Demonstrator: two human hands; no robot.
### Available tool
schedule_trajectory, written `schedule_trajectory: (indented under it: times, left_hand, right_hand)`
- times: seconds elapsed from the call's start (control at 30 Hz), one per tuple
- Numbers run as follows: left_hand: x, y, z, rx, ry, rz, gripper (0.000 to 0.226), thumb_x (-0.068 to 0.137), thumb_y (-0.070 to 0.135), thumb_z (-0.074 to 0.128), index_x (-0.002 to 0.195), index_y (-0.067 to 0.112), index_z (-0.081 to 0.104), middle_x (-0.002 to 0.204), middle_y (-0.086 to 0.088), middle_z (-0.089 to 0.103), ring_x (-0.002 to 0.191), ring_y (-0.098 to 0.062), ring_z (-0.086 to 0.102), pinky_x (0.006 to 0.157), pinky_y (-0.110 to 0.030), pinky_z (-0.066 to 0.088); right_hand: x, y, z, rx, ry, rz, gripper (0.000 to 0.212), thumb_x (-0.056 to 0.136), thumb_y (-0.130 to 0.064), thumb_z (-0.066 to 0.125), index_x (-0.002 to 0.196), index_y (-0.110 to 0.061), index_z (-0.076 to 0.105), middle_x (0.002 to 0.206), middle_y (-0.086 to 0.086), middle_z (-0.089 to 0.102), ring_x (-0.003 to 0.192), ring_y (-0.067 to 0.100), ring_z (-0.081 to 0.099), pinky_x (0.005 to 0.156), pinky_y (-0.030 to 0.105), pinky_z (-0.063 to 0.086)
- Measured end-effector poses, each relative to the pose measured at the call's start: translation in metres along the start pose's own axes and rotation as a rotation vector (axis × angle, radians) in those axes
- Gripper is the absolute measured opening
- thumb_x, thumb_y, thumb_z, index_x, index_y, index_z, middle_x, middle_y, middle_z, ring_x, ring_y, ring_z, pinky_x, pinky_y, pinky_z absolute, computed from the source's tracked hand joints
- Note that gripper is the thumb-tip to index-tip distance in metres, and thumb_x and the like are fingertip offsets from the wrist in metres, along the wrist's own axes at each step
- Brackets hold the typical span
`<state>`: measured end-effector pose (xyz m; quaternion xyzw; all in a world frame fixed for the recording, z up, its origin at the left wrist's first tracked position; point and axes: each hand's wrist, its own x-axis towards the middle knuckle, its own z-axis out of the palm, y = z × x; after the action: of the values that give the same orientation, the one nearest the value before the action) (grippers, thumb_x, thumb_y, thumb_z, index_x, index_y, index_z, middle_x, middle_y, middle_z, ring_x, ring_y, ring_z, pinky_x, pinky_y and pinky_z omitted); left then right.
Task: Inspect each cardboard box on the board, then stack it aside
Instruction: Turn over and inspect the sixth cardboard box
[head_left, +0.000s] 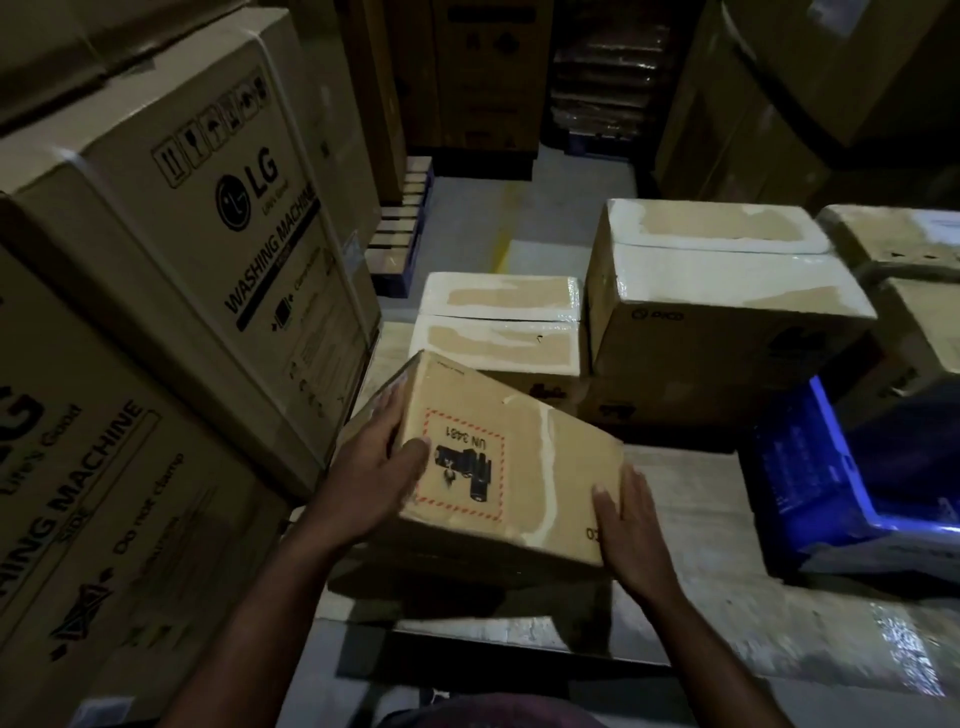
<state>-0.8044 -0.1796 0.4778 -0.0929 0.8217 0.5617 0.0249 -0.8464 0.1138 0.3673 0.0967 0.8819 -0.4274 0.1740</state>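
Between tall boxes (208, 234) on our left and taped boxes (498, 327) ahead, we hold the small box (519, 457) tilted over the board (685, 488), left hand (379, 467) gripping one end, right hand (631, 525) flat on the other.

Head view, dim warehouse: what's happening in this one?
A person is holding a small cardboard box tilted over the board, its UN 3481 label facing up. The left hand grips the box's left end, thumb over the top. The right hand presses flat against the near right end. Taped boxes sit stacked behind it, LG washing machine cartons stand at the left, and a blue crate lies at the right.
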Motion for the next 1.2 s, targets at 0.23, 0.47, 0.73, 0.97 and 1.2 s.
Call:
schedule_trajectory:
  times: [0.23, 0.47, 0.73, 0.97, 1.2]
  left_hand:
    - [-0.001, -0.025, 0.009, 0.385, 0.222, 0.061, 0.088, 0.089, 0.049, 0.058, 0.156, 0.037, 0.003, 0.143, -0.002, 0.048, 0.116, -0.02, 0.059, 0.086, -0.048, 0.057]
    - [-0.012, -0.08, 0.046, 0.355, 0.241, -0.019, 0.08, 0.093, 0.053, 0.057, 0.156, 0.043, 0.008, 0.146, -0.009, 0.042, 0.127, -0.023, 0.049, 0.093, -0.027, 0.042]
    - [0.018, -0.085, 0.043, 0.363, 0.281, -0.078, 0.076, 0.093, 0.051, 0.057, 0.157, 0.035, 0.021, 0.142, -0.011, 0.048, 0.126, -0.029, 0.05, 0.098, -0.039, 0.046]
    - [0.011, -0.082, 0.047, 0.347, 0.284, -0.062, 0.075, 0.095, 0.044, 0.059, 0.158, 0.032, 0.02, 0.144, -0.011, 0.045, 0.127, -0.028, 0.05, 0.095, -0.036, 0.046]
    - [-0.01, -0.086, 0.06, 0.178, 0.216, -0.083, 0.076, 0.09, 0.056, 0.044, 0.157, 0.04, 0.01, 0.147, -0.001, 0.036, 0.119, -0.007, 0.043, 0.09, -0.025, 0.042]
  right_hand:
    - [-0.013, -0.015, -0.014, 0.459, -0.048, 0.117, 0.029, 0.099, -0.037, 0.058, 0.122, -0.02, 0.063, 0.104, 0.003, 0.074, 0.092, 0.019, 0.072, 0.066, 0.034, 0.056]
    - [-0.008, -0.002, -0.032, 0.288, 0.077, -0.063, 0.04, 0.096, -0.036, 0.065, 0.134, -0.026, 0.058, 0.114, -0.004, 0.071, 0.098, 0.015, 0.069, 0.081, 0.045, 0.06]
    - [0.012, -0.017, -0.033, 0.504, -0.005, -0.057, 0.047, 0.095, -0.029, 0.067, 0.14, -0.034, 0.056, 0.114, -0.004, 0.075, 0.1, 0.014, 0.072, 0.084, 0.036, 0.058]
    - [0.004, -0.017, -0.04, 0.577, -0.063, -0.034, 0.05, 0.098, -0.018, 0.061, 0.143, -0.036, 0.052, 0.121, 0.002, 0.072, 0.103, 0.019, 0.072, 0.088, 0.037, 0.058]
    - [-0.029, -0.053, -0.082, 0.519, -0.066, -0.17, 0.057, 0.097, -0.021, 0.058, 0.143, -0.051, 0.043, 0.117, -0.007, 0.071, 0.103, 0.018, 0.07, 0.085, 0.038, 0.056]
